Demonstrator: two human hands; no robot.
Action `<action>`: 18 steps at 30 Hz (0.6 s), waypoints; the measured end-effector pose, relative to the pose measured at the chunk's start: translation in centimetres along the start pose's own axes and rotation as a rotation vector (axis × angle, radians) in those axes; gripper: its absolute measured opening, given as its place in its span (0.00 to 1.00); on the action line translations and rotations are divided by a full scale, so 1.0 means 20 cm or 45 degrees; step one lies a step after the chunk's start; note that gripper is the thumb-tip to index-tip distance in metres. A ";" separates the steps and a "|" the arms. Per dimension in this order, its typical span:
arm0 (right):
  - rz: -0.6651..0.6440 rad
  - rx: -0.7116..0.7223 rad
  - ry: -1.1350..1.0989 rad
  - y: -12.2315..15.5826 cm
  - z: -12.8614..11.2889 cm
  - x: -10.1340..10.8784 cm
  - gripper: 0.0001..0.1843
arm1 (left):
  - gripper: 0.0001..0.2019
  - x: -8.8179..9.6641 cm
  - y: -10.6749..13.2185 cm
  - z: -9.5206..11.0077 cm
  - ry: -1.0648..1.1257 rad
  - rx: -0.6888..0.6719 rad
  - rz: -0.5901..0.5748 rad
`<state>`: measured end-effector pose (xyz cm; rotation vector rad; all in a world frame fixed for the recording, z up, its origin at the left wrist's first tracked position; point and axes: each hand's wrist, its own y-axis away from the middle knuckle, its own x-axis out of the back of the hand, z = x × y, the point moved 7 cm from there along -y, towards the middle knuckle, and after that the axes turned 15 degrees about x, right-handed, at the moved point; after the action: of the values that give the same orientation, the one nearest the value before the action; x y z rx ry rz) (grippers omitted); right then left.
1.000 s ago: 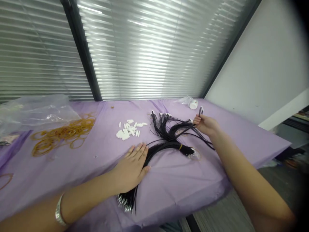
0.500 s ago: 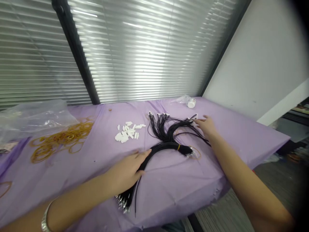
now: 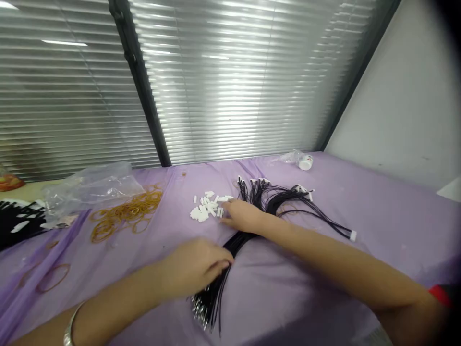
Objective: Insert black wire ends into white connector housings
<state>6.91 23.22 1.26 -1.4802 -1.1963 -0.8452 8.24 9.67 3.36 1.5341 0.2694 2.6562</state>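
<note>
My left hand (image 3: 200, 266), slightly blurred, has thumb and fingertips pinched on black wires at the lower part of a bundle (image 3: 211, 298). Bare metal tips fan out from the bundle below that hand. My right hand (image 3: 245, 216) reaches across the bundle with thumb and fingers a little apart, its fingertips at the right edge of a small pile of white connector housings (image 3: 203, 211). Behind it lie black wires (image 3: 279, 199) with white connectors on their far ends. Several wires run right to one white connector (image 3: 353, 235). My right forearm covers part of the bundle.
Yellow rubber bands (image 3: 131, 211) lie heaped left of the housings, beside a clear plastic bag (image 3: 97, 187). More black wires with white pieces (image 3: 21, 221) are at the far left. A white bottle (image 3: 306, 162) lies by the blinds. Purple sheeting (image 3: 306, 278) covers the table.
My right hand has moved left from the wires on the right to the white housings. My left hand remains at the bundle, its fingers now pinched closer. The view has shifted left.
</note>
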 end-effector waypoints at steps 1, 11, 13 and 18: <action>-0.031 -0.002 0.048 -0.03 0.00 -0.04 0.16 | 0.14 -0.03 0.03 0.03 0.010 -0.068 -0.073; -0.112 0.106 0.191 -0.01 -0.01 -0.09 0.09 | 0.10 -0.02 0.12 -0.45 1.146 0.487 0.257; -0.067 0.084 0.197 -0.01 -0.01 -0.08 0.09 | 0.10 -0.01 0.11 -0.49 1.275 0.515 0.296; 0.021 -0.018 0.213 0.00 0.05 -0.09 0.10 | 0.08 -0.03 0.11 -0.47 1.430 0.550 0.226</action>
<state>6.28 23.68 -0.72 -1.3995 -1.0545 -0.9486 0.49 6.39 -1.41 -0.1171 0.7972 3.4377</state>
